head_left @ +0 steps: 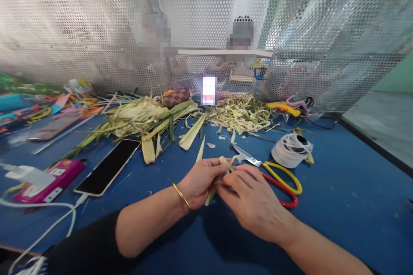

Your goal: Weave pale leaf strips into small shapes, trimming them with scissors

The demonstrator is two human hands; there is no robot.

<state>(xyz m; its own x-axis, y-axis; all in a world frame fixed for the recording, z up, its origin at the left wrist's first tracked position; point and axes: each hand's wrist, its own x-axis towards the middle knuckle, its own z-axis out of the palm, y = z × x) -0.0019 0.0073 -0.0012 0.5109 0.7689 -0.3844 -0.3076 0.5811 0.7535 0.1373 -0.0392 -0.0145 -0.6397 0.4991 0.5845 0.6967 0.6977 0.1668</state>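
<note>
My left hand (202, 182), with a gold bangle at the wrist, pinches a folded pale-green corn husk strip (210, 196) near the middle of the blue table. Close against it, my right hand (253, 200) has its fingers bent onto the same husk. Its fingertips are partly hidden, and the two hands nearly touch. Just past my right hand lie scissors (256, 162) with one yellow and one red handle loop. Beyond my fingers, a loose husk piece (200, 149) points away from me.
A husk pile (135, 116) and shredded trimmings (241, 116) lie before a perforated metal screen (206, 8). White string on a spool (288, 150) stands right. Left are a phone (108, 167) on a cable and a magenta power strip (69, 174). People sit behind the screen.
</note>
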